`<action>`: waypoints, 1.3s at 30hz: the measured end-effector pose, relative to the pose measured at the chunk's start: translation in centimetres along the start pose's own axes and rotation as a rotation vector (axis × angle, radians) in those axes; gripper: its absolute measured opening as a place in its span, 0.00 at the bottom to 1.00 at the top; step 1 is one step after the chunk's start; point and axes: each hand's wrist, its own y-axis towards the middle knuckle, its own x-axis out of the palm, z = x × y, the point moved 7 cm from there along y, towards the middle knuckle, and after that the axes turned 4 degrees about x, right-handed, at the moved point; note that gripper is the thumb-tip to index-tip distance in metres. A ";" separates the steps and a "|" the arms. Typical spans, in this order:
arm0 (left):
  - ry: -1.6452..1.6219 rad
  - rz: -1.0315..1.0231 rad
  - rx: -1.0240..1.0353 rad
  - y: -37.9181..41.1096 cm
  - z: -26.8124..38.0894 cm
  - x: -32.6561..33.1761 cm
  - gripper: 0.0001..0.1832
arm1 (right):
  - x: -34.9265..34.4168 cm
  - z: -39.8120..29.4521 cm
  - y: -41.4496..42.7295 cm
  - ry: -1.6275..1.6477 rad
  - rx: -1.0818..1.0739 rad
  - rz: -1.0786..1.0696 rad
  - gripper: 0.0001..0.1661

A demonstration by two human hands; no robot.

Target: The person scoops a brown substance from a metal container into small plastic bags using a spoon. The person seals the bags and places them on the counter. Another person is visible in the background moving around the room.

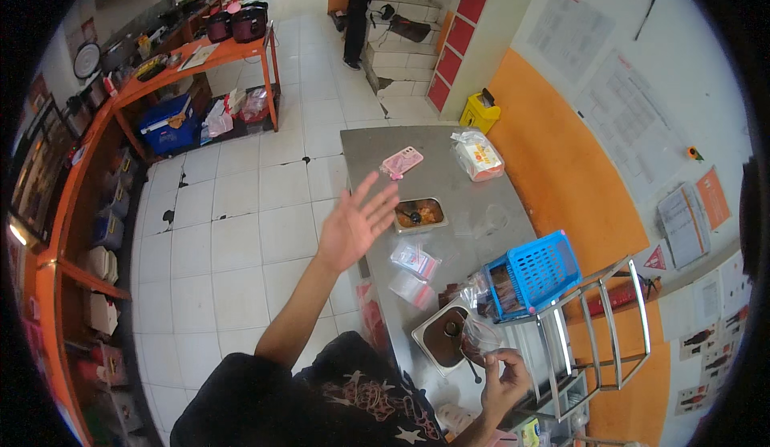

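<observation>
My left hand (352, 230) is raised, fingers spread and nothing in it, above the left edge of the steel table (442, 158). Between the thumb and fingers of my right hand (505, 381) is a small clear plastic bag (481, 340) with dark contents at its bottom. It hangs over the right side of a steel pan (436, 351) of brown sauce, where a ladle (452, 328) rests. Beyond my left hand sits a smaller steel pan (430, 226) of orange-brown food with a black spoon (414, 216). Packs of clear zip bags (415, 260) lie between the two pans.
A blue plastic basket (538, 272) with small packets stands beside a metal rack (607, 327) on the right. Farther along the table lie a pink phone (403, 161) and a wrapped package (478, 155). A person (355, 17) stands by the stairs. An orange counter (78, 164) runs along the left.
</observation>
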 end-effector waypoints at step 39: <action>-0.253 0.099 0.120 -2.4 2.3 -1.1 0.36 | 0.7 0.9 0.1 0.062 -0.022 -0.018 0.07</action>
